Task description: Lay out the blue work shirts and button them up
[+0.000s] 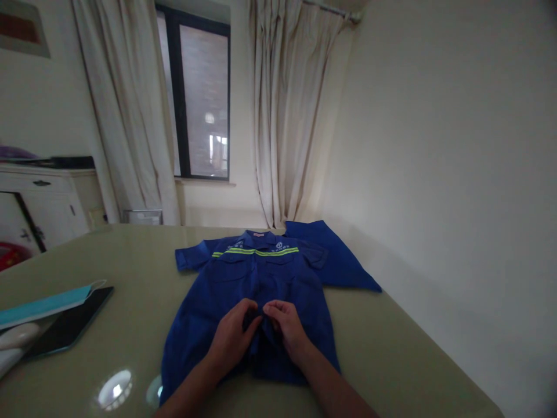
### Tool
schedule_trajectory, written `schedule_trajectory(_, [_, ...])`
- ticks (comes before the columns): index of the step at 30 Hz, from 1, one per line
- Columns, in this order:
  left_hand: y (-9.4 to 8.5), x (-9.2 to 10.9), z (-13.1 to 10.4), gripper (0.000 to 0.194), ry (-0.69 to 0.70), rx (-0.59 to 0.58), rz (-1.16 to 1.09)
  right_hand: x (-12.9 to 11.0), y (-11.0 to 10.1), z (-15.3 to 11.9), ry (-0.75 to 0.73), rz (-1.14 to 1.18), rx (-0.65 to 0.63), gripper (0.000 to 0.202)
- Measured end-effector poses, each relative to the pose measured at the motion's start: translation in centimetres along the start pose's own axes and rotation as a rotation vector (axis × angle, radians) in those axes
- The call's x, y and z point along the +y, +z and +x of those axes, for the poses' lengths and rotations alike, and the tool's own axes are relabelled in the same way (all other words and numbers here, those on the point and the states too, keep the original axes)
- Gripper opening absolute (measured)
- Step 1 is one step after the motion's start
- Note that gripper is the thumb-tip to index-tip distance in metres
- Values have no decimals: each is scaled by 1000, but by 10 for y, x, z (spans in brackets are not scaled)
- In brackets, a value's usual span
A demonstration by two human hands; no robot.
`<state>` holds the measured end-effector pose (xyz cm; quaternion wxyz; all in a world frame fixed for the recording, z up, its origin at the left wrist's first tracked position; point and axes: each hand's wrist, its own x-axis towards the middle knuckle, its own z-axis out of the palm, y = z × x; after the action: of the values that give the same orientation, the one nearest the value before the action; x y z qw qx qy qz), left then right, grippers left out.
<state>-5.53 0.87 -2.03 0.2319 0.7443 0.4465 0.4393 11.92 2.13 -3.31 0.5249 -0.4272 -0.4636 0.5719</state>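
Observation:
A blue short-sleeved work shirt [230, 290] lies front up on the table, its collar at the far end. A yellow-green stripe runs across its chest, with pale printed marks above. Both hands are at the lower front opening. My left hand [237, 332] pinches the left edge of the front, thumb and fingers closed on the cloth. Close beside it, my right hand [285, 325] pinches the other edge, lifting the cloth a little. Whether a button sits between the fingertips is too small to tell.
Another folded blue cloth [343, 261] lies behind the shirt's right sleeve, near the wall. On the left of the table [139, 284] are a light blue face mask [47, 306], a dark flat phone-like object [78, 325] and a white object [20, 337]. A white cabinet [56, 200] stands beyond.

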Motion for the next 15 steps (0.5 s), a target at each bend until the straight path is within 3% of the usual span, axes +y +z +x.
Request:
schedule_trajectory(4, [-1, 1, -6, 18, 171, -13, 133, -3, -2, -1, -54, -90, -55, 39])
schedule_trajectory(9, [-7, 6, -13, 32, 154, -24, 209, -18, -10, -27, -281, -455, -117, 40])
schedule_trajectory(13, [-34, -7, -47, 37, 64, -131, 257, -21, -49, -80, -424, -928, -210, 73])
schedule_trajectory(15, [-55, -23, -72, 43, 94, -178, 414, -18, -77, -107, -426, -1114, -212, 52])
